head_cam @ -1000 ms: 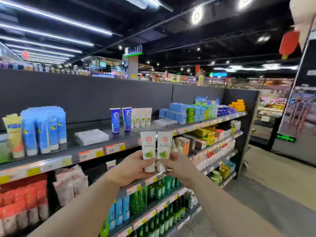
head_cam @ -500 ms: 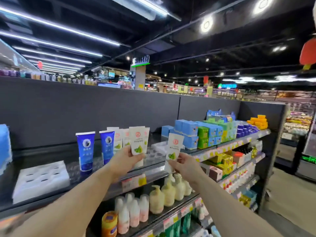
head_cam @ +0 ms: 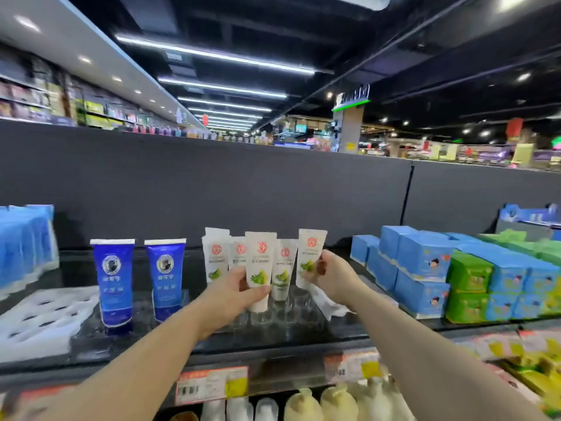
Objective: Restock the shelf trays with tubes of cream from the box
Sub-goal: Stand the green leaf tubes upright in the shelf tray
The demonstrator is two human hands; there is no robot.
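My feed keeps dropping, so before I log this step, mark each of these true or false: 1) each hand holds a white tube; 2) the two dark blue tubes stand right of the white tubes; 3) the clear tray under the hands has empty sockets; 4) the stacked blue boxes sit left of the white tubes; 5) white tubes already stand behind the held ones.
1) True: the left hand grips one white tube and the right hand pinches another white tube.
2) False: the dark blue tubes stand left of the white ones.
3) True: the clear tray shows empty sockets.
4) False: the blue boxes sit to the right.
5) True: standing white tubes are behind them.
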